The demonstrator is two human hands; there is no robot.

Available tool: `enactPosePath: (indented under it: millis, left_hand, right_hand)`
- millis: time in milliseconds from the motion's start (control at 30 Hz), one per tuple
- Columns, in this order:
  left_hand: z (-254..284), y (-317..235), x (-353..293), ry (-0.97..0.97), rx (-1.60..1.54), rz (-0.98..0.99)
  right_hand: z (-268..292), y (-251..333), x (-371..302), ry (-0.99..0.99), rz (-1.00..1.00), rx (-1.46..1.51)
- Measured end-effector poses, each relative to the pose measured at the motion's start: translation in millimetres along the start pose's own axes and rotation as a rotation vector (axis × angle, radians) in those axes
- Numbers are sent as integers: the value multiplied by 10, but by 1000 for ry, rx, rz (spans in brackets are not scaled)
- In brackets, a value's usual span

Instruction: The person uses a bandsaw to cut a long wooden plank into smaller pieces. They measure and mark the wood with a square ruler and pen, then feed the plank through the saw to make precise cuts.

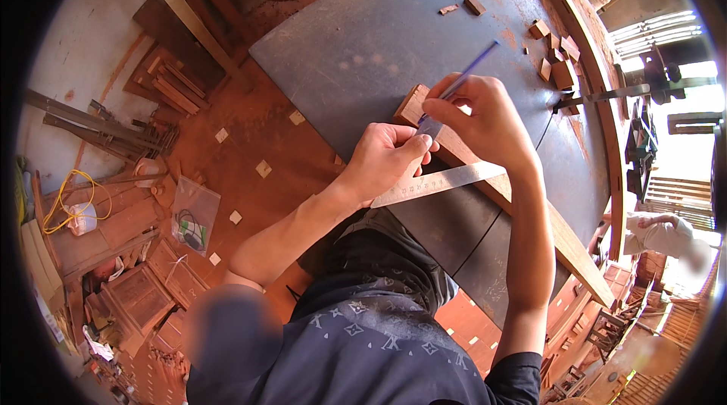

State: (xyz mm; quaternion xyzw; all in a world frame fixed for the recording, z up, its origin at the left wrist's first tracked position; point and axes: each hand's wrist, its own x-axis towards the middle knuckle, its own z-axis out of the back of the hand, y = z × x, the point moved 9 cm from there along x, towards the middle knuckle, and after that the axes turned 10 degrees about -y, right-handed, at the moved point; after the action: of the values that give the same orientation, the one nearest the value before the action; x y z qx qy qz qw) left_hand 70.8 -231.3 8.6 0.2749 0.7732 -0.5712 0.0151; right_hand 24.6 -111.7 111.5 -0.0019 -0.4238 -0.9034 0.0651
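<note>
A long brown wooden batten (579, 265) lies slantwise across the dark grey tabletop, its far end just beyond my hands. My left hand (390, 153) is closed on a metal ruled square (435, 184), thumb on top, near the batten's far end. One marked leg of the square reaches right toward the batten; a short part of the other leg shows beyond my thumb. My right hand (481, 113) pinches a slim blue pen (478, 59), tilted with its lower end down by the square and the batten. Whether the tip touches the wood I cannot tell.
The grey tabletop (333, 49) carries several small wood blocks (562, 74) at the far right and more offcuts (475, 5) at the back. A long curved wooden rail (598, 64) runs along its right side. A person (659, 234) is at the far right. Timber (178, 87) leans at left.
</note>
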Motion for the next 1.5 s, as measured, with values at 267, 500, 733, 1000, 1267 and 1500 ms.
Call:
enactPosePath:
  millis: [267,500,733,1000,1267,1500]
  left_hand:
    - [4,-14,-7,8,-1,-21]
    - [3,-5,-2,4,5,-21]
    - [16,-21,13,-35,-7,-23]
    - [13,-20,-8,-23,55,18]
    - [22,-25,-14,-20,67,0]
    - [23,-61,6,-13,123,11]
  right_hand:
    - [-67,203,60,67,19,-157]
    - [-46,195,62,28,39,-185]
    - [-42,201,65,20,83,-148]
    - [217,-44,286,-110,17,-158]
    - [133,4,317,-60,66,-257]
    - [416,-58,194,-230,31,-146]
